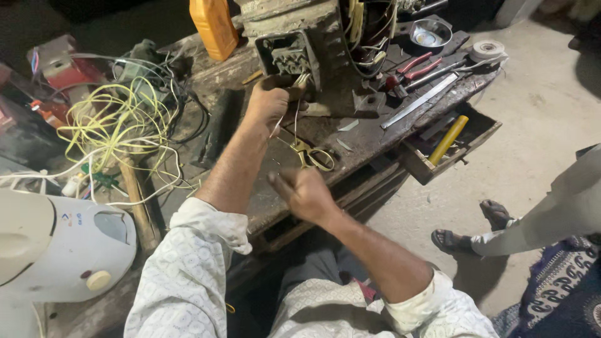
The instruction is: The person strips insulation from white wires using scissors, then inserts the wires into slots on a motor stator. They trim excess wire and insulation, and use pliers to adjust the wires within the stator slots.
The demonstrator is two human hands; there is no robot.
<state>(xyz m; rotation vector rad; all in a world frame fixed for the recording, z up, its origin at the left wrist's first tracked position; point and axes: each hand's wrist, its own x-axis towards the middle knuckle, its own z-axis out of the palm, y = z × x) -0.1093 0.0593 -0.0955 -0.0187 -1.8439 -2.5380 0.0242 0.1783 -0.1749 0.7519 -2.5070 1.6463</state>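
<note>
The left hand (270, 103) grips a thin wire (294, 122) at the motor (313, 44); the right hand (303, 194), fingers closed, pulls it taut below. Next: keep tension.

— Do you see any package on this bench?

— Yes, one. An orange plastic bottle (215, 26) stands at the far edge of the wooden workbench (350, 141), near the top of the view, just left of the grey machine block (294, 37). It is tall, with flat sides, and its top is cut off by the picture edge.

— Does it carry a label?

— I cannot tell; the side turned here is plain orange.

— Any other label?

— At the left, the white fan housing (62, 244) has a small blue mark (65, 217) on its top face, too small to make out.

— Signs or screens?

— None are visible.
</note>
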